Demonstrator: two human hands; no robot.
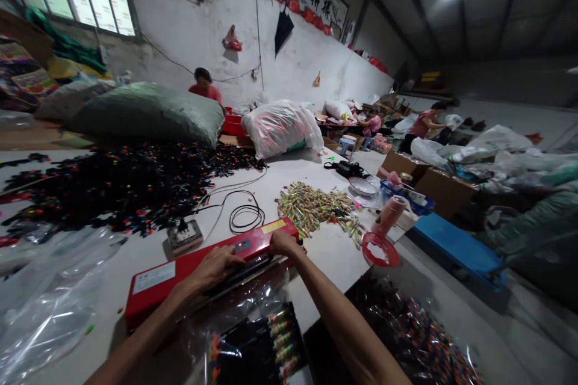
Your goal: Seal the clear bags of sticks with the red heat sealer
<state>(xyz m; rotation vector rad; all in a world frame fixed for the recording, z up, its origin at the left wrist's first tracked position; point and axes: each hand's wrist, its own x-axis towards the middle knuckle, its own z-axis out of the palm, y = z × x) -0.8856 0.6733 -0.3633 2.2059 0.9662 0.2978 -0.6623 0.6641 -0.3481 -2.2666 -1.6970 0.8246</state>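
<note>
A long red bag sealer (198, 261) with a small lit orange lamp lies slantwise across the white table. My left hand (219, 267) rests on its top beside the control panel, fingers laid out along the casing. Near the right end, my right hand (286, 245) is closed, its curled fingers pressed on the sealer's front edge. Below the sealer, towards me, is a clear plastic bag (253, 307); its upper end runs up to the sealer's front. Black pieces with orange ends and a row of colourful patterned tubes (284, 340) show inside it.
Black pieces (112, 186) form a large heap at left, above clear plastic bags (54, 295). Small patterned tubes (316, 207) lie piled beyond the sealer. A power socket (185, 234) and coiled cable (247, 213) lie behind it. At right are a red basket (380, 249) and blue box (456, 246).
</note>
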